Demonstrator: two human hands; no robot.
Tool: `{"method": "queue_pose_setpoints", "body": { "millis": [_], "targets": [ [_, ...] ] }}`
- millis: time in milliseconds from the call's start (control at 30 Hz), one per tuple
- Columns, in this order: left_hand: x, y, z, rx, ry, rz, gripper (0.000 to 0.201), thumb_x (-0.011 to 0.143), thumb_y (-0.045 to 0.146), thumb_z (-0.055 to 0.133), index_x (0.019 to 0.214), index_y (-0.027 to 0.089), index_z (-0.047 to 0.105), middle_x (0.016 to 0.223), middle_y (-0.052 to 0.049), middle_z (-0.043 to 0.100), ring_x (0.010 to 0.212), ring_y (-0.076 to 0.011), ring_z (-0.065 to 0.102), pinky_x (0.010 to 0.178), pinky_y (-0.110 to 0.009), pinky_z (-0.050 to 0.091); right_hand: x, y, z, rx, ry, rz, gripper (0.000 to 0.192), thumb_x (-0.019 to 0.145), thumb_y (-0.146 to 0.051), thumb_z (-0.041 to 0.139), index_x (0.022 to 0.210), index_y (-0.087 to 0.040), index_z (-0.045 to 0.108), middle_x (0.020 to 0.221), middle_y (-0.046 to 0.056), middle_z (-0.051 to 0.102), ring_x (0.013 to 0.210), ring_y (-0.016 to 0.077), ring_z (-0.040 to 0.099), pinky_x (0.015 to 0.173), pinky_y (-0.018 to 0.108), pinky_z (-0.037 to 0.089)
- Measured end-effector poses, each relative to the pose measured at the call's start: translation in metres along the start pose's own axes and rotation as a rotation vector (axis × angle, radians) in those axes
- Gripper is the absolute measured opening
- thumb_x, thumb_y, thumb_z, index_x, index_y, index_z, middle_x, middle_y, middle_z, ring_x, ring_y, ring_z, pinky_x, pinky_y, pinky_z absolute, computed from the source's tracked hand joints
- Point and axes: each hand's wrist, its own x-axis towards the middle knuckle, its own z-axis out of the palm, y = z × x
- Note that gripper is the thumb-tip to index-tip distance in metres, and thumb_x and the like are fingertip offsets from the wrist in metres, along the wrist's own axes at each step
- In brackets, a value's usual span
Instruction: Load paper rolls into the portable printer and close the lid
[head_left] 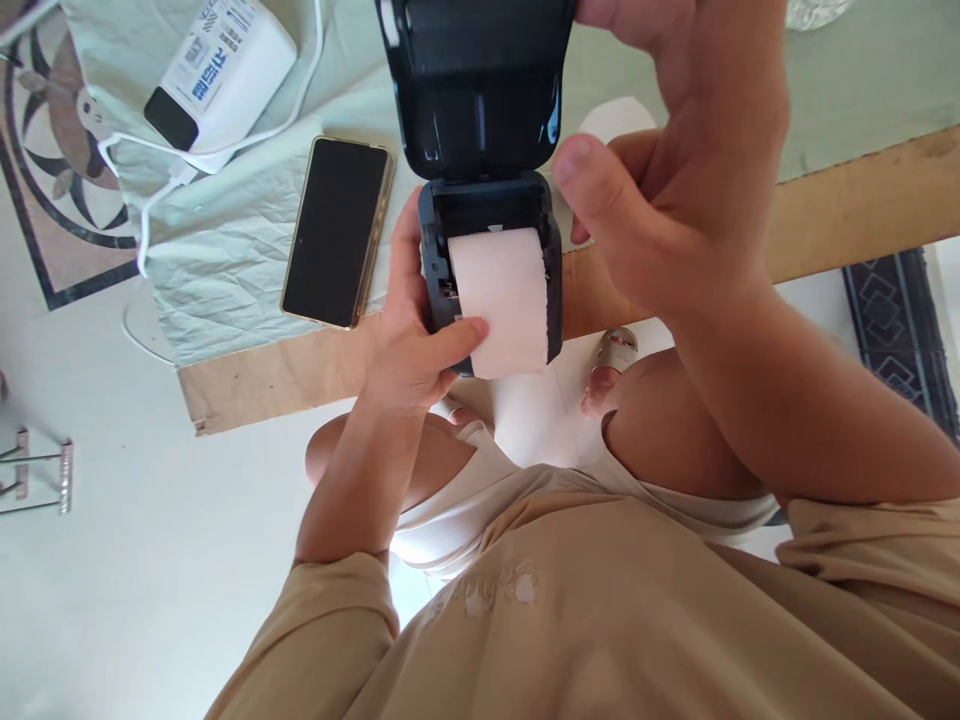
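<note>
My left hand (pixel 409 345) is wrapped around the lower body of a small black receipt printer (pixel 555 270), held over the table's near edge. Its thumb lies on the white paper roll (pixel 502 300), which sits in the printer's bay with its loose end over the front. The black printer lid (pixel 480 90) is swung up, away from me. Beside it is my right hand (pixel 675 170), thumb stretched out and apart from the fingers. A finger of it meets the lid's right edge at the top of the view; its tip is hidden.
On the pale green cloth (pixel 225 260) lie a phone (pixel 335 230), a white box-shaped device (pixel 240 70) with a label, and a white cable (pixel 300 100). A white piece (pixel 619 117) lies behind my right hand. The table's wooden edge (pixel 277 375) runs before my knees.
</note>
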Motion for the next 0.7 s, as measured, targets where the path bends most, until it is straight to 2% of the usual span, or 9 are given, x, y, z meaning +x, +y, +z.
{"method": "queue_pose_setpoints", "body": {
  "millis": [67, 100, 200, 267, 367, 433, 567, 700],
  "targets": [
    [0.0, 0.0, -0.002, -0.011, -0.003, -0.002, 0.083, 0.064, 0.027, 0.088, 0.139, 0.031, 0.051, 0.136, -0.003, 0.062, 0.134, -0.0357, 0.054, 0.102, -0.043, 0.052, 0.002, 0.0, 0.001, -0.122, 0.152, -0.113, 0.035, 0.1, -0.044, 0.051, 0.126, -0.023, 0.059, 0.11, 0.002, 0.065, 0.099, 0.0134, 0.062, 0.06, 0.022, 0.047],
    [0.0, -0.001, -0.002, -0.012, 0.009, -0.003, 0.082, 0.065, 0.026, 0.087, 0.138, 0.032, 0.051, 0.134, -0.003, 0.063, 0.132, -0.0348, 0.056, 0.101, -0.043, 0.053, 0.003, -0.001, 0.002, -0.195, 0.183, -0.168, 0.03, 0.1, -0.041, 0.051, 0.119, -0.021, 0.063, 0.11, 0.003, 0.066, 0.099, 0.0132, 0.061, 0.06, 0.023, 0.047],
    [-0.001, -0.003, -0.005, 0.004, 0.06, -0.017, 0.077, 0.067, 0.026, 0.085, 0.136, 0.035, 0.052, 0.13, -0.003, 0.066, 0.128, -0.0331, 0.06, 0.096, -0.042, 0.057, 0.004, 0.001, 0.001, -0.288, 0.1, -0.219, 0.022, 0.1, -0.032, 0.051, 0.1, -0.021, 0.071, 0.106, 0.004, 0.068, 0.097, 0.0138, 0.06, 0.063, 0.024, 0.049],
    [0.0, -0.004, -0.005, 0.016, 0.081, -0.024, 0.077, 0.065, 0.027, 0.086, 0.135, 0.037, 0.054, 0.129, -0.003, 0.066, 0.13, -0.034, 0.06, 0.095, -0.043, 0.058, 0.005, 0.004, -0.001, -0.241, 0.06, -0.222, 0.018, 0.096, -0.03, 0.056, 0.094, -0.023, 0.073, 0.104, 0.005, 0.067, 0.084, 0.0123, 0.057, 0.063, 0.024, 0.051],
    [0.001, -0.003, -0.005, 0.02, 0.091, -0.034, 0.08, 0.064, 0.029, 0.088, 0.135, 0.037, 0.053, 0.128, -0.003, 0.067, 0.134, -0.0362, 0.056, 0.098, -0.045, 0.057, 0.006, 0.012, -0.004, -0.214, -0.009, -0.211, 0.015, 0.093, -0.032, 0.06, 0.098, -0.026, 0.074, 0.112, 0.003, 0.064, 0.069, 0.0069, 0.051, 0.062, 0.023, 0.051],
    [0.001, -0.002, -0.003, 0.023, 0.084, -0.034, 0.084, 0.063, 0.028, 0.089, 0.137, 0.038, 0.051, 0.129, -0.002, 0.067, 0.135, -0.0359, 0.054, 0.1, -0.045, 0.056, 0.008, 0.015, -0.005, -0.226, -0.083, -0.167, 0.016, 0.091, -0.03, 0.061, 0.101, -0.026, 0.073, 0.12, 0.004, 0.061, 0.068, 0.005, 0.049, 0.061, 0.021, 0.049],
    [0.001, -0.001, 0.003, 0.014, 0.068, 0.009, 0.079, 0.065, 0.04, 0.089, 0.135, 0.038, 0.051, 0.132, 0.0, 0.064, 0.136, -0.0341, 0.053, 0.102, -0.044, 0.054, 0.009, 0.016, -0.003, -0.107, -0.159, -0.081, 0.022, 0.08, -0.02, 0.066, 0.102, -0.022, 0.068, 0.124, 0.004, 0.058, 0.079, 0.0068, 0.053, 0.06, 0.019, 0.047],
    [-0.001, -0.002, 0.008, -0.026, 0.125, -0.007, 0.052, 0.079, 0.057, 0.073, 0.122, 0.031, 0.061, 0.12, -0.005, 0.068, 0.136, -0.0336, 0.054, 0.101, -0.045, 0.055, 0.005, 0.013, 0.006, 0.17, -0.22, 0.038, 0.045, 0.084, -0.038, 0.066, 0.125, -0.025, 0.05, 0.124, 0.001, 0.055, 0.099, 0.0104, 0.058, 0.07, 0.019, 0.053]
  ]
}}
